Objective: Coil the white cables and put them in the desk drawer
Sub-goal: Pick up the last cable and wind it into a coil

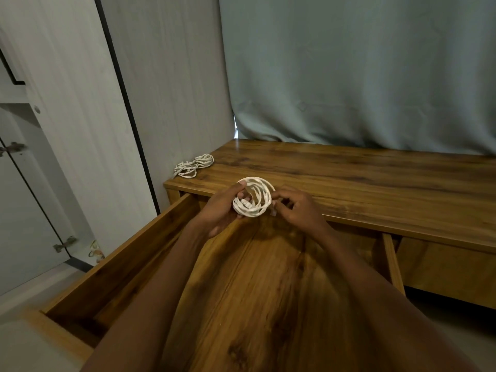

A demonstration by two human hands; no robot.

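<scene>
A coiled white cable [258, 196] hangs in the air above the back of the open desk drawer [268, 277], just in front of the desk edge. My left hand [218, 208] grips the coil's left side, thumb over the loops. My right hand [295, 208] pinches the coil's right side with its fingertips. A white plug end lies across the coil's middle. A second white cable [193, 165] lies loosely bundled on the desk's far left corner.
The wooden desk top [362, 181] stretches to the right. A grey-green curtain [362, 71] hangs behind it. A pale cupboard panel [80, 130] stands at the left. A closed drawer front [445, 267] sits right of the open one.
</scene>
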